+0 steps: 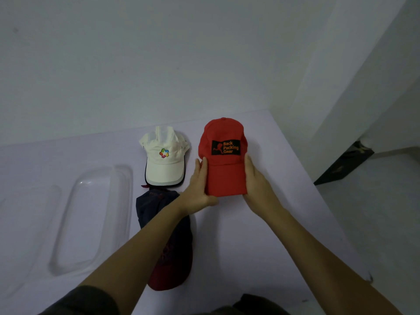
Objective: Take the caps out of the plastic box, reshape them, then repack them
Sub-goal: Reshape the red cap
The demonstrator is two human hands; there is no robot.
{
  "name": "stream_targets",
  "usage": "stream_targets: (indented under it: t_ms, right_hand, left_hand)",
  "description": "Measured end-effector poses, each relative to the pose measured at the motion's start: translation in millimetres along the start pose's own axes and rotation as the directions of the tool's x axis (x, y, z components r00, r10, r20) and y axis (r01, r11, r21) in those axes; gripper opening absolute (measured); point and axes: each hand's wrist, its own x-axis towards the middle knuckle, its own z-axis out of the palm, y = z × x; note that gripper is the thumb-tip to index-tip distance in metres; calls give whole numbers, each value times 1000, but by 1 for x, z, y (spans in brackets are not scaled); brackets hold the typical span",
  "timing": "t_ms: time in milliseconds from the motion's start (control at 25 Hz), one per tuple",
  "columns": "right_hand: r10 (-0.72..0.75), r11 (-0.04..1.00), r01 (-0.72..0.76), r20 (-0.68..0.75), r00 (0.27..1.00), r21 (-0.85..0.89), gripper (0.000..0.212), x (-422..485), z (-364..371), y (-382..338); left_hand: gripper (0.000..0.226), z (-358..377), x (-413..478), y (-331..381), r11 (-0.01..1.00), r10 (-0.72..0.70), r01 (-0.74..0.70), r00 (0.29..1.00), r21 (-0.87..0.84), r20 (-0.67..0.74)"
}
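Note:
A red cap (223, 155) with a black "Back Packing Gear" patch lies on the white table, brim towards me. My left hand (197, 185) holds the brim's left edge and my right hand (255, 180) holds its right edge, fingers along the sides. A white cap (164, 160) with a coloured logo lies to the left, on top of a dark cap whose brim edge shows beneath it. Nearer me a navy and dark red cap (168, 246) lies partly under my left forearm. The clear plastic box (91, 219) stands at the left with nothing in it.
The table (261, 246) ends at a right edge running diagonally towards me, with floor beyond. A white wall rises behind the table. A dark object (345, 164) sits on the floor at the right. A clear lid (27, 221) lies left of the box.

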Motion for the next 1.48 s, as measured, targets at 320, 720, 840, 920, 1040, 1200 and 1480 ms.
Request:
stream_targets:
  t_ms: [320,720,840,920,1040,1200,1480]
  right_hand:
    - [171,983,-168,-37,985,76,72,-7,15,-23]
    - [167,917,-183,74,983,356,68,-4,12,-32]
    - [103,966,-118,78,992,231,71,-18,25,-8]
    - [123,976,-132,66,990,174,71,-30,38,6]
    - [134,987,-136,32,990,81,72,-40,55,21]
    - [156,988,-157,68,985,10,74,-51,71,38]
    - [34,999,-34,195,980,-4,87,-64,83,67]
  left_hand:
    - [63,41,4,9,951,92,59,884,303,-459]
    - [61,53,-3,13,997,34,7,830,72,-557]
    - [63,55,-3,-8,961,54,58,919,271,-389]
    - [63,59,-2,-20,917,58,66,953,394,-296]
    - [66,72,-6,-31,900,19,81,974,429,-225]
    - [73,87,-14,-43,871,-60,123,988,475,-145]
    - [79,57,-42,-19,920,94,-79,995,384,-22]
